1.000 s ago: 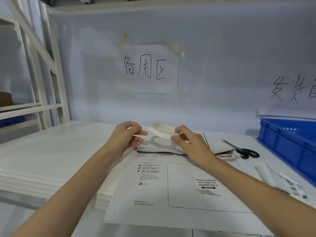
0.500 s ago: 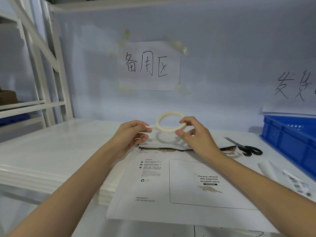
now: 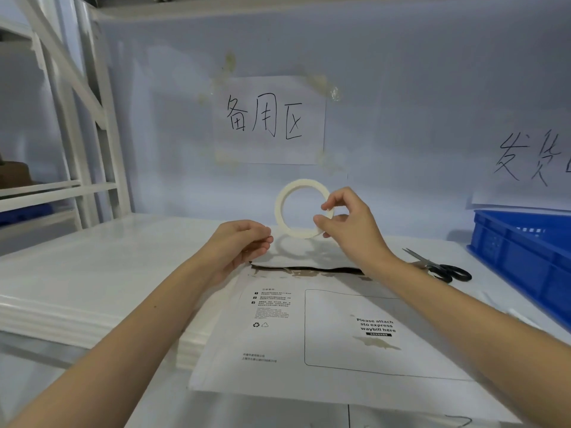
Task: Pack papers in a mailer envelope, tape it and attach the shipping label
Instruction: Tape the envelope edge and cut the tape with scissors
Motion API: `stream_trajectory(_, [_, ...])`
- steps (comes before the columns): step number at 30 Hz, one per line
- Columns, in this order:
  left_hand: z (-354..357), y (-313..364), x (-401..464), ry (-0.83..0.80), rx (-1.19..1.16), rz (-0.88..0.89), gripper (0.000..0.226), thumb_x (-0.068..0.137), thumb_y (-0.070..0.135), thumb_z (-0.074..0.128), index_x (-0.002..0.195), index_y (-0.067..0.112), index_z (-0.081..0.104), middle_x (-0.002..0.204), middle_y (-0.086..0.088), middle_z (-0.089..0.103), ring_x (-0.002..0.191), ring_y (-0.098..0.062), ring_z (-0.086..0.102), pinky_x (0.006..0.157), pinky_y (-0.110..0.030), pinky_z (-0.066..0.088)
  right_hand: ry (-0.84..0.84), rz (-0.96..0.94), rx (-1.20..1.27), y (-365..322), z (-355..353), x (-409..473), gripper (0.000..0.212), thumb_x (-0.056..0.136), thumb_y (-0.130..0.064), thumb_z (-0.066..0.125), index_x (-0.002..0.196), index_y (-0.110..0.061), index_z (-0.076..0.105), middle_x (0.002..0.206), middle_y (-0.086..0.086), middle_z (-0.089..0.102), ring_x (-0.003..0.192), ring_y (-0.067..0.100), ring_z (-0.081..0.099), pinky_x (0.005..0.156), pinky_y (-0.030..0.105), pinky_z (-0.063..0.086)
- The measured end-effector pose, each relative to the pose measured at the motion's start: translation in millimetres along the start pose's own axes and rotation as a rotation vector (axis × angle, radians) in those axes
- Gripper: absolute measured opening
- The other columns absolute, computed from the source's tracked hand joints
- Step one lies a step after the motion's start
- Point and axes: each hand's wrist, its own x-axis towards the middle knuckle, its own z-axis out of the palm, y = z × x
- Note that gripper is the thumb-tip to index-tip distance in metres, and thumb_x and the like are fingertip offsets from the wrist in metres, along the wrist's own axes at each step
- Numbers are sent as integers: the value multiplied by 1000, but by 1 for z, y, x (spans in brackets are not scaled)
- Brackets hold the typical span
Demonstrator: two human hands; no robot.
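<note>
A white mailer envelope (image 3: 278,341) lies flat on the white table, its printed waybill box facing up and its flap end far from me. Above that far end, my right hand (image 3: 349,223) holds a cream tape roll (image 3: 282,208) upright by its right rim, thumb and fingers pinching it. My left hand (image 3: 241,242) sits just left of and below the roll, fingers curled together as if pinching the tape's loose end; any strip between them is too thin to make out.
Black-handled scissors (image 3: 445,268) lie on the table to the right of the envelope. A blue plastic crate (image 3: 525,254) stands at the far right. A stack of white sheets (image 3: 77,304) fills the left side. A white shelf frame (image 3: 71,125) rises at left.
My right hand has lifted the tape roll higher and turned it upright, facing me. My left hand stayed low near the envelope's flap, so the hands are now further apart.
</note>
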Motion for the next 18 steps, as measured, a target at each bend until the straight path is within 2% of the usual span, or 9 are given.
stream_trajectory(3, [-4,7,0,-9,17,-33,9,86,7,70,95,5,69,85,-9,74,73,-12,70,70,-18,59,-65,19,-43,-10,0,15,36,85,-1,63,89,-27,39,104,7,61,76,20,62,74,38,53])
stream_trajectory(5, [-7,12,-1,-24,49,-71,19,85,7,72,103,7,67,87,-10,75,75,-13,70,72,-19,60,-110,42,-61,-9,0,21,36,86,-2,61,106,-25,41,100,5,63,86,23,63,76,36,51])
stream_trajectory(7, [-8,15,-3,-41,95,-105,24,85,8,73,107,8,65,88,-10,75,69,-12,68,71,-20,60,-120,54,-94,-1,-2,23,36,90,-7,59,122,-20,47,94,1,65,87,23,66,77,34,50])
stream_trajectory(10, [-6,13,-4,-42,169,-142,24,86,7,71,108,6,62,83,-10,75,61,-13,64,64,-19,59,-143,59,-168,13,-7,19,24,94,-12,56,116,-19,61,95,-1,64,79,18,70,73,31,50])
stream_trajectory(13, [-8,9,-1,-33,256,-154,24,87,5,69,108,4,58,79,-12,75,55,-15,59,60,-21,58,-179,53,-206,21,-14,16,25,94,-11,54,115,-23,63,91,-1,64,81,18,69,74,30,49])
stream_trajectory(18, [-17,16,2,-59,395,-173,15,87,4,69,98,7,59,75,-9,75,55,-15,57,60,-21,55,-238,34,-218,24,-32,16,33,92,-6,54,116,-25,63,88,4,67,93,25,64,89,36,49])
